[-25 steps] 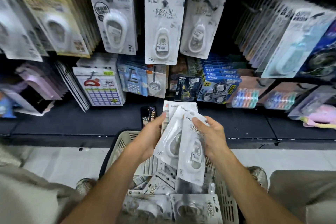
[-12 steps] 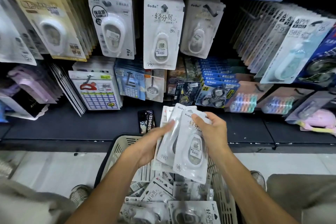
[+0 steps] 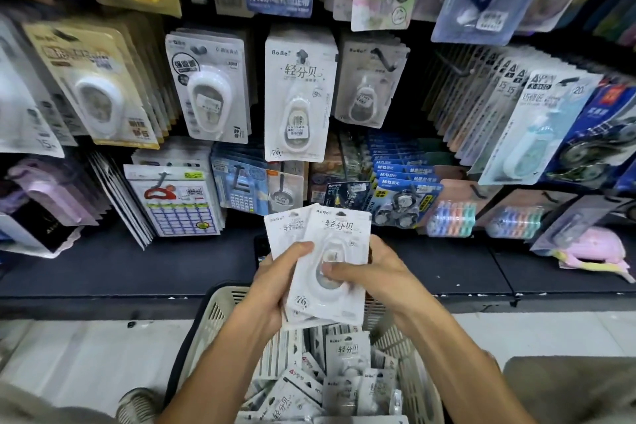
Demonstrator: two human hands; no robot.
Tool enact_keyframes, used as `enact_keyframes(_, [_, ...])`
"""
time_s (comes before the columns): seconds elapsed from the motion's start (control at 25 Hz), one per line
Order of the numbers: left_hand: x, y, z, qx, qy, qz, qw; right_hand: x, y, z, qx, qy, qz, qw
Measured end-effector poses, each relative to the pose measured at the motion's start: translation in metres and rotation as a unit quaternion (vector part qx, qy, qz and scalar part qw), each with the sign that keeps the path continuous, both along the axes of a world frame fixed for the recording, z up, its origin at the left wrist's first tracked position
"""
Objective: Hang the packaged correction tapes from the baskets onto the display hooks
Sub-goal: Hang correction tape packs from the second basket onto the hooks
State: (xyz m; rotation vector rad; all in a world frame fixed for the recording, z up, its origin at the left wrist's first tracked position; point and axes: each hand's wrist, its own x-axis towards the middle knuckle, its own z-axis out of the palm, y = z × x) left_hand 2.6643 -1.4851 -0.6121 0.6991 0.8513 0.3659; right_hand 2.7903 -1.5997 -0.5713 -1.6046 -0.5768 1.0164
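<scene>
Both hands hold a small stack of white packaged correction tapes upright above a beige plastic basket. My left hand grips the stack's left edge, thumb on the front. My right hand holds the right side, its thumb across the front pack's blister. More white packs lie loose in the basket. On the wall above hangs a matching white pack on a display hook, with another row of the same packs to its right.
Other hanging stationery packs crowd the wall on every side. A black shelf ledge runs below them, with a pink item lying at its right. Pale floor tiles and a shoe show beside the basket.
The fanned packs have been squared into one stack and raised slightly toward the wall. The view has tilted up, showing more of the upper hooks.
</scene>
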Motion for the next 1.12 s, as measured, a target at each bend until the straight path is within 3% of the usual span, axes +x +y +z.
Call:
enact_keyframes(0.2, [-0.01,0.002,0.03,0.063,-0.074,-0.038,0.994,0.031,-0.013,0.021,0.122,0.065,-0.138,0.981])
enact_keyframes(0.32, [-0.01,0.01,0.067,0.178,-0.088,-0.076,0.977,0.046,-0.016,0.051,0.239,-0.019,-0.119,0.963])
enact_keyframes(0.44, [-0.012,0.035,0.115,0.242,-0.134,-0.033,0.96,0.048,0.003,0.088,0.288,-0.067,-0.097,0.95])
enact_keyframes(0.6, [-0.013,0.069,0.157,0.299,-0.125,-0.017,0.946,0.045,0.033,0.121,0.246,-0.162,-0.185,0.938])
enact_keyframes(0.8, [-0.019,0.081,0.156,0.272,-0.14,0.023,0.952,0.041,0.022,0.106,0.221,-0.217,-0.311,0.898])
enact_keyframes(0.92, [-0.013,0.079,0.154,0.27,-0.15,0.022,0.951,0.045,0.028,0.096,0.178,-0.255,-0.314,0.897])
enact_keyframes(1.12, [-0.003,0.068,0.152,0.278,-0.15,0.016,0.949,0.05,0.033,0.1,0.189,-0.198,-0.291,0.917])
